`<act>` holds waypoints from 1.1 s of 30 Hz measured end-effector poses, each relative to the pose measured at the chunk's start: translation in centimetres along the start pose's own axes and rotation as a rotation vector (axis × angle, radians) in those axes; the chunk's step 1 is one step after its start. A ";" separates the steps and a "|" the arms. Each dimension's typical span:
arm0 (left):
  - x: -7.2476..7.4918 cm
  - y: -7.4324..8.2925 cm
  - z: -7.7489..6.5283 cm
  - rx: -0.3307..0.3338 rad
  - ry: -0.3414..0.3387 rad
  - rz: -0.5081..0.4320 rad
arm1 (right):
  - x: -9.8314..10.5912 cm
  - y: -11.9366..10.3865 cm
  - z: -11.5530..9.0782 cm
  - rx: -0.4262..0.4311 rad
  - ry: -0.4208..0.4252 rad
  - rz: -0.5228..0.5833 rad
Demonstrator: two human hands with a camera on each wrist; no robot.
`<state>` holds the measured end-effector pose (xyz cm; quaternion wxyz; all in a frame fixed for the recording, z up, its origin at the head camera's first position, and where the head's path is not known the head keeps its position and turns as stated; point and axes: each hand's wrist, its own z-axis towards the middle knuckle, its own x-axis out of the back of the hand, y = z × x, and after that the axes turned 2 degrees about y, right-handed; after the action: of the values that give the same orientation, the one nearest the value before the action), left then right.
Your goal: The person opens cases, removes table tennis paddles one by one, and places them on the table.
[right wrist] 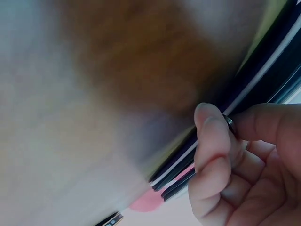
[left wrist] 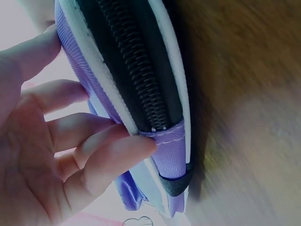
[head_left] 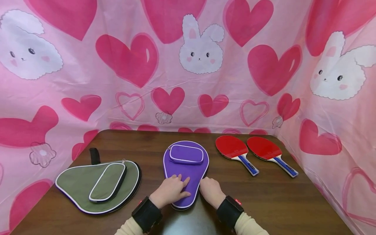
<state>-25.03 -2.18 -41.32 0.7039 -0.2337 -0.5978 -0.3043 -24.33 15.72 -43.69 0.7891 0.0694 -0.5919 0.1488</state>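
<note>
A purple paddle case (head_left: 189,171) with white piping lies at the middle of the table, its small front pocket (head_left: 186,154) toward the far end. My left hand (head_left: 168,192) rests on the narrow near part, fingers spread over the fabric. In the left wrist view, the fingertips lie along the case's edge, beside the closed teeth of a black zipper (left wrist: 136,61). At the case's right side, my right hand (head_left: 211,192) has its fingers curled. The right wrist view shows thumb and index finger pinching a small metal zipper pull (right wrist: 229,123) at that edge.
An olive green paddle case (head_left: 79,182) with a pocket and a black strap (head_left: 94,156) lies at the left. Two red table tennis paddles with blue handles, one paddle (head_left: 232,147) left of the other paddle (head_left: 264,148), lie at the back right. A pink heart-patterned cloth (head_left: 199,124) surrounds the table.
</note>
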 end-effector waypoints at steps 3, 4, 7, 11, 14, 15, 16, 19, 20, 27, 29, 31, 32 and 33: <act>0.0 0.0 -0.1 0.010 -0.008 -0.011 | 0.2 -0.3 -0.5 0.023 -0.013 0.022; 0.0 -0.1 -0.1 0.014 -0.012 -0.017 | 0.3 -0.4 -0.7 0.034 -0.017 0.027; 0.0 -0.2 -0.2 0.020 -0.022 -0.043 | 0.5 -0.6 -1.2 0.064 -0.008 0.027; 0.2 -0.9 -0.4 -0.005 -0.023 -0.076 | 0.7 -0.9 -1.8 0.091 0.037 0.014; 0.3 -1.7 -0.8 -0.040 -0.039 -0.138 | 0.7 -1.0 -2.1 0.109 0.067 0.013; 0.4 -1.9 -1.0 -0.048 -0.050 -0.163 | 0.6 -1.0 -2.1 0.116 0.074 0.016; 0.4 -2.1 -1.1 -0.056 -0.061 -0.187 | 0.6 -1.0 -2.1 0.122 0.080 0.019; 0.5 -2.7 -1.5 -0.072 -0.089 -0.244 | 0.5 -0.9 -2.0 0.135 0.077 0.030; 0.5 -2.8 -1.6 -0.074 -0.095 -0.256 | 0.4 -0.8 -1.9 0.139 0.074 0.035; 0.0 -3.1 -1.7 -0.115 -0.108 -0.273 | 0.5 -0.4 -1.3 0.131 0.012 0.082; -0.1 -3.0 -1.7 -0.120 -0.107 -0.275 | 0.5 -0.2 -1.0 0.128 0.004 0.091; -0.2 -2.9 -1.6 -0.120 -0.108 -0.286 | 0.6 0.0 -0.8 0.118 -0.004 0.097; -0.2 -2.9 -1.6 -0.120 -0.109 -0.288 | 0.6 0.2 -0.6 0.110 -0.009 0.095; -0.2 -2.8 -1.6 -0.118 -0.112 -0.292 | 0.7 0.3 -0.4 0.100 -0.016 0.097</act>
<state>-25.94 -5.20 -41.86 0.6029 -0.2021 -0.6445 -0.4246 -23.87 16.21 -43.20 0.7718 0.0811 -0.5928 0.2154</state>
